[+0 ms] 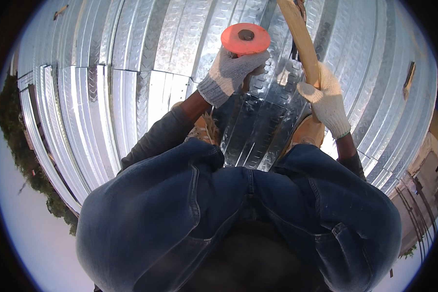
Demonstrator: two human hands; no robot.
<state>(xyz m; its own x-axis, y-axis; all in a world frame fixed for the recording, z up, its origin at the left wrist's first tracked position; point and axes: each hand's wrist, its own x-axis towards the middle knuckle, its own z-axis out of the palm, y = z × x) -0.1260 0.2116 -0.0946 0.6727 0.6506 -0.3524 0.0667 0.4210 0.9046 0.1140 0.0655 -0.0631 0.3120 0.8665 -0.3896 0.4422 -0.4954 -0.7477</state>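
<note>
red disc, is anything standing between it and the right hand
Yes, in this view: the wooden handle gripped by the right hand slants between that hand and the red disc. The left hand is closed just below the disc.

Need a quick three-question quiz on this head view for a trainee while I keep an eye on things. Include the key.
1. True or false: the left hand is bare.
2. Which hand holds the curved wooden handle?
3. What colour is the round disc just above the left hand in the picture? A) blue B) red-orange C) green

Key: 1. False; it wears a knitted glove. 2. The right hand. 3. B.
</note>
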